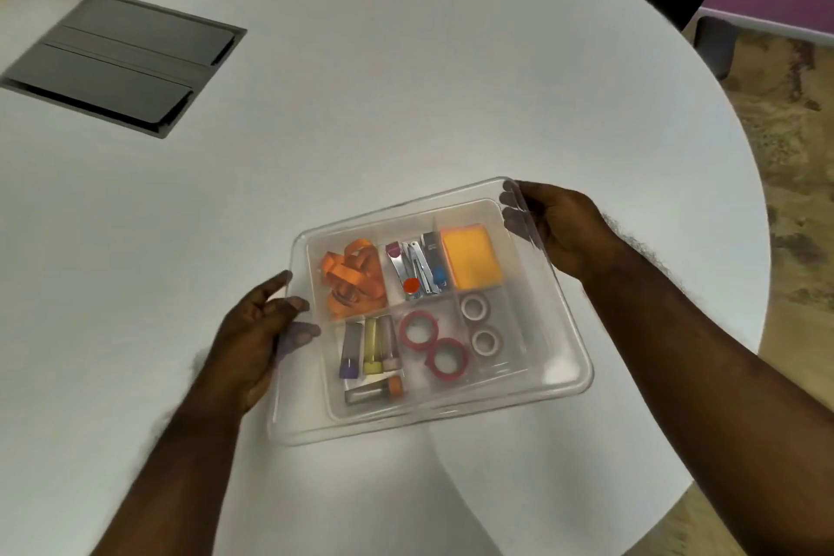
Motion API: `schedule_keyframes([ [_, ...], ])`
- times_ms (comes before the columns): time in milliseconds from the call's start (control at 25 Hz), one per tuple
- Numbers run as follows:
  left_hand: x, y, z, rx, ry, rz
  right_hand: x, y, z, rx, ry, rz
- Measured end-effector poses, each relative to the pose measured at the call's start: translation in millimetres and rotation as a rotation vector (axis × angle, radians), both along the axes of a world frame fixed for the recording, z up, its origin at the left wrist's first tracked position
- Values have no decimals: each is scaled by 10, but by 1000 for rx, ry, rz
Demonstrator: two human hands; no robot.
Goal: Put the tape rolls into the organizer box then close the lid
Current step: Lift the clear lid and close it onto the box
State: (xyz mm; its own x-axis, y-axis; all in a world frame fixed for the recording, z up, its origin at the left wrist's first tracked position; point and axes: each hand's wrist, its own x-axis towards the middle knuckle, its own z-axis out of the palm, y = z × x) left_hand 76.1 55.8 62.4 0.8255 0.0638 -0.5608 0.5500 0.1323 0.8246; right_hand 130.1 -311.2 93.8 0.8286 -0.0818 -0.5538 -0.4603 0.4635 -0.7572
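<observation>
Clear lid (559,357) over the clear organizer box (316,266) on the white table (406,81), gripped by left hand (252,343) and right hand (564,230), fingers curled on opposite edges. Near compartments: two red tape rolls (433,345), two white tape rolls (480,325), capped tubes (372,345). Farther: orange ribbon (354,280), nail clippers (415,269), orange pad (471,257).

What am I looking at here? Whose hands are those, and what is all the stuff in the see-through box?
The camera sits on a person's head, looking down at their own hands. The left hand and right hand hold a clear lid over an organizer box on a white table. Inside are two red tape rolls, two white tape rolls, orange ribbon, nail clippers, an orange pad and small tubes. A grey hatch is set in the table.
</observation>
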Motion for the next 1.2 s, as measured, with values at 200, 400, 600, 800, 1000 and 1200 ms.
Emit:
schedule_keyframes([
  [200, -147, -226, -98, 247, -56, 51, -46, -57, -174, -395, 38, 27],
  [400, -139, -263, -179, 564, -117, -56, 42, 7, -401, -659, 136, -44],
  [600, -138, -190, -326, 672, -122, -89, 101, 75, -622, -925, 99, 42],
  [800, -100, -187, -403, 628, -75, -85, 135, 132, -655, -961, 92, 64],
  [1000, 21, -201, -411, 465, 59, -38, 217, 98, -721, -902, 157, 94],
  [1200, 56, -203, -377, 273, 217, 26, 308, 28, -660, -715, 235, 130],
])
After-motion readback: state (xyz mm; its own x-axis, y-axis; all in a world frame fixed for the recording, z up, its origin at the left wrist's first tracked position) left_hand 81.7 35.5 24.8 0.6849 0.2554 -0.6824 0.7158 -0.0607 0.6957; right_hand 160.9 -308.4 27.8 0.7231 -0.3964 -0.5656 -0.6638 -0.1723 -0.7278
